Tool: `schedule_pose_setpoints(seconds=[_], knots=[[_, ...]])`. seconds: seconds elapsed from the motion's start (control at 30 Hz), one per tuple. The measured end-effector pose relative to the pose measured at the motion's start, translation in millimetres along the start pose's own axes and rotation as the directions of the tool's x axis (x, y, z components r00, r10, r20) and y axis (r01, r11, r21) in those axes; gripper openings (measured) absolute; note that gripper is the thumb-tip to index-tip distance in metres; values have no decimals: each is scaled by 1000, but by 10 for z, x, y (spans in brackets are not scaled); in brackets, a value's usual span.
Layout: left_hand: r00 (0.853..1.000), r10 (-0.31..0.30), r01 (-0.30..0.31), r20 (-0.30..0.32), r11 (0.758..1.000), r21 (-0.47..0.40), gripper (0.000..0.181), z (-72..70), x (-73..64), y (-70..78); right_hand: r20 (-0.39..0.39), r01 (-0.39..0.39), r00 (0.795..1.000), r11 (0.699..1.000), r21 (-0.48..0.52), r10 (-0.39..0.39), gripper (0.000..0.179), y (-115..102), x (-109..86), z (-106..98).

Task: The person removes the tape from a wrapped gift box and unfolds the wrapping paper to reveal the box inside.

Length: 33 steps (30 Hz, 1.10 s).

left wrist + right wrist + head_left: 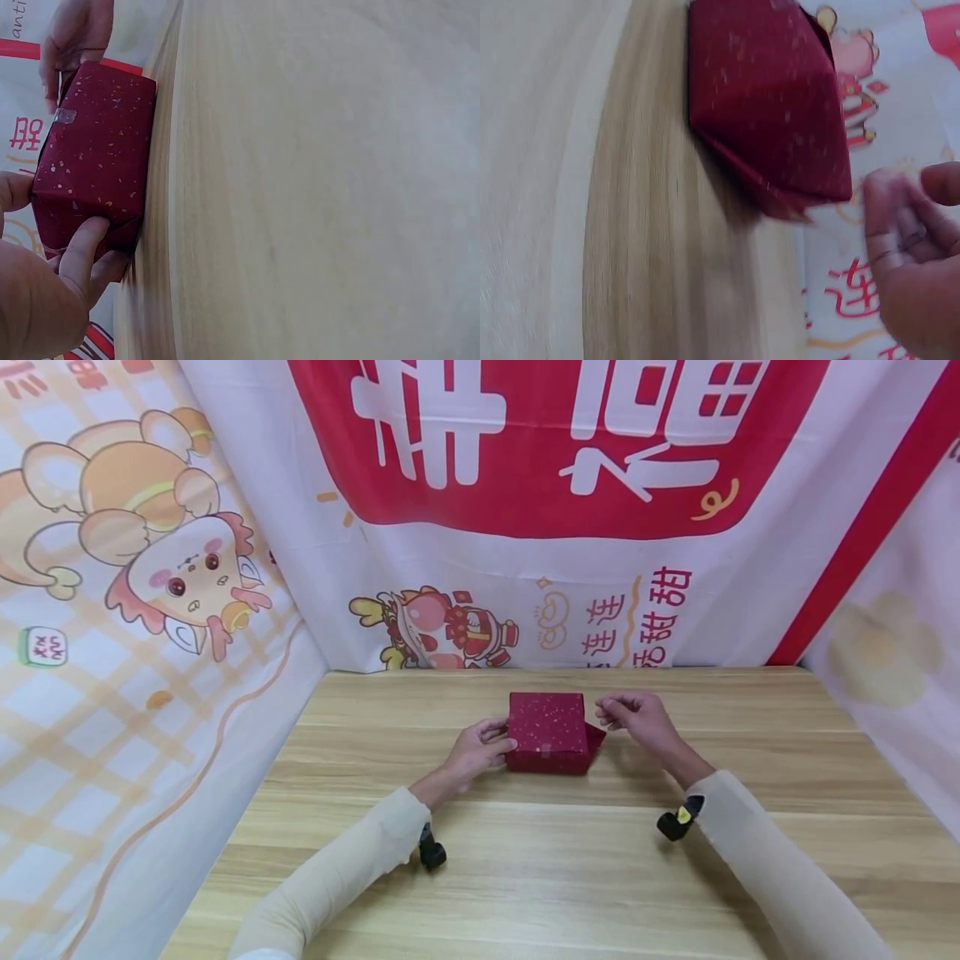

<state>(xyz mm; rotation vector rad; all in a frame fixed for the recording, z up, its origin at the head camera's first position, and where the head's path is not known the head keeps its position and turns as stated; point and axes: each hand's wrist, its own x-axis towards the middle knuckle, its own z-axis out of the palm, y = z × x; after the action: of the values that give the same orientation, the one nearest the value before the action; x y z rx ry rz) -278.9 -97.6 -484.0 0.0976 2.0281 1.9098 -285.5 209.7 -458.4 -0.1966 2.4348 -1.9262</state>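
A box wrapped in dark red speckled paper [546, 723] sits toward the back of the wooden table. Its right end has a loose, pointed paper flap [595, 740] sticking out. A small piece of clear tape [66, 115] lies across the paper's edge. My left hand [478, 745] touches the box's left end, its extended fingers [84, 244] pressed against the folded paper there. Just right of the box, and apart from it, my right hand [637, 717] is raised. Its thumb and bent fingers come near each other, with no object visible between them.
The wooden table [540, 877] reaches back to a printed white and red cloth [555, 510]. A second patterned cloth [150, 710] hangs along the left side, and another pale cloth [885, 593] on the right. Small black cameras sit at both wrists.
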Motion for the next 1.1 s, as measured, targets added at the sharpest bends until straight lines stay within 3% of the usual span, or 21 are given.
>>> schedule_pose_setpoints(seconds=[0.17, 0.27, 0.4, 0.57, 0.8, 1.1], knots=[[1000, -2, 2, -16, 1000, 21, 58, 14, -3, -5, 91, -149, 984, 988, -30, 151, 41, -71, -69, 120], [1000, -3, 4, -28, 1000, 19, 59, 31, -15, -16, 131, -188, 973, 982, -36, 191, 46, -95, -106, 186], [999, -7, 8, -52, 999, 31, 63, 87, -65, -24, 180, -172, 964, 977, -128, 193, 59, -135, -129, 262], [995, -35, 43, -91, 995, 88, 82, 182, -160, 18, 202, -122, 963, 958, -260, 177, 74, -139, -127, 344], [995, -30, 45, -93, 986, 161, 81, 184, -199, 93, 211, -114, 964, 968, -225, 163, 74, -55, -103, 338], [979, 17, 33, -201, 971, 238, 65, 45, -16, 107, 303, -165, 934, 981, -106, 190, 69, 13, -68, 252]])
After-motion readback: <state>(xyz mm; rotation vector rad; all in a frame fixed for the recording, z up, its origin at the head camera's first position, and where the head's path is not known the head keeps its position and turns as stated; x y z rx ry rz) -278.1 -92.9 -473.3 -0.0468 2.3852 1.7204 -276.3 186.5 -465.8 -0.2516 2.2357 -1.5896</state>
